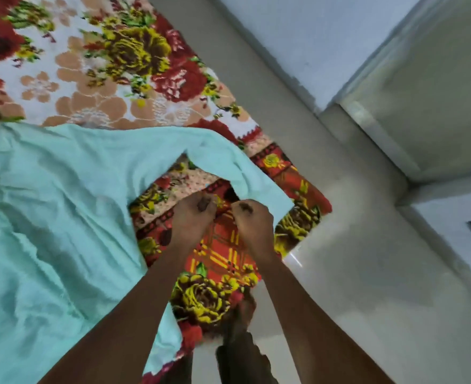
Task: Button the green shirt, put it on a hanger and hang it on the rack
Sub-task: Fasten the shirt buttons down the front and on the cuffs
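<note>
- The green shirt [56, 217] is spread on a floral blanket [112, 65], cut off at the left edge.
- Both fists are seen curled near the sleeve's cuff; fingertips are hidden.
- Left hand [192, 214], right hand [252, 217]: what is gripped cannot be told.

Home room: floral blanket [112, 67], pale tiled floor [353, 273], painted wall [298, 29].

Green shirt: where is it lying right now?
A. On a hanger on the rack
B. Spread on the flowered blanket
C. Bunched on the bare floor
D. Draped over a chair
B: the green shirt lies spread flat on the flowered blanket, with no hanger in view.
</note>
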